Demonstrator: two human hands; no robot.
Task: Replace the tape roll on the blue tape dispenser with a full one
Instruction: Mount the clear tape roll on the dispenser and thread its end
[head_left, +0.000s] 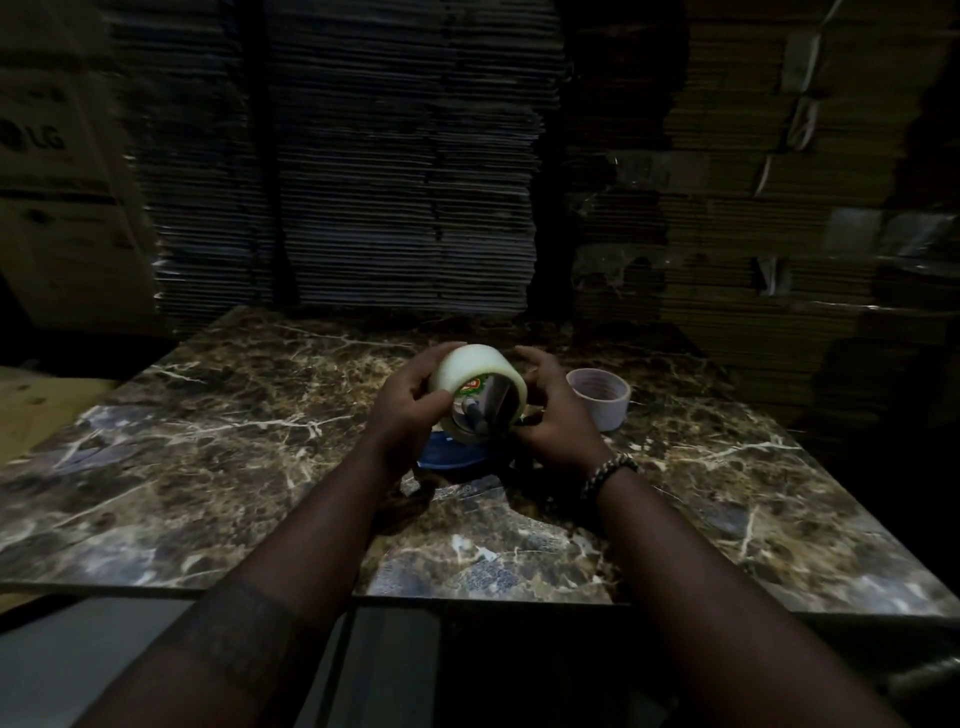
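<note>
A full, thick roll of clear tape (475, 370) sits over the hub of the blue tape dispenser (452, 456), tilted toward me so its core and the grey spindle show. My left hand (410, 410) wraps around the roll's left side. My right hand (553, 415) holds the dispenser's right side, fingers curled behind the roll. Only the dispenser's blue lower part shows beneath my hands. A nearly used-up roll, a thin whitish ring (600, 397), lies flat on the marble table just right of my right hand.
The brown marble table (208, 452) stretches wide on both sides, its front edge near me. Tall stacks of flattened cardboard (405, 182) rise right behind its far edge. A cardboard box (47, 156) stands at the far left. The scene is dim.
</note>
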